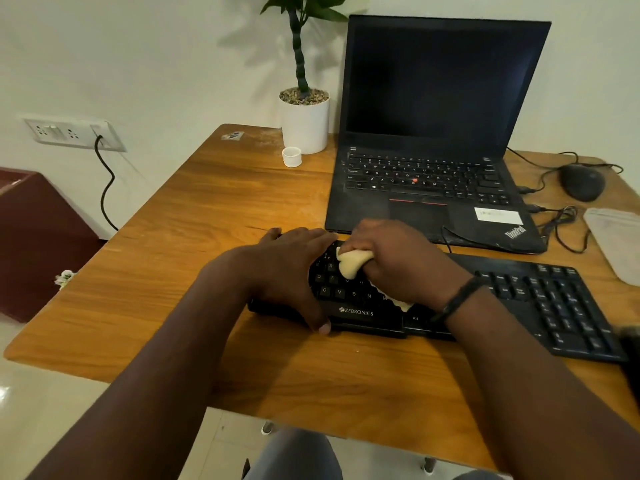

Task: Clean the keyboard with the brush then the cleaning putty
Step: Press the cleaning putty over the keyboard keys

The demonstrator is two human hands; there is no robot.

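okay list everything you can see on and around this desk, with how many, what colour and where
keyboard: one, black, desk front
cleaning putty: one lump, cream, on the keys
laptop: one, black, open, behind keyboard
mouse: one, black, right of laptop
potted plant: one, white pot, desk back
small cap: one, white, beside pot
clear pouch: one, desk right edge
desk: one, brown wood
wall socket: one, white, left wall
left hand: on keyboard's left end
right hand: grips putty

We find open table (214, 202) on the left and along the near edge — room to pass. Far of the keyboard (540, 299) the laptop (433, 161) blocks; plant pot (304, 123) far, mouse (581, 182) and cables (561, 220) crowd the right.
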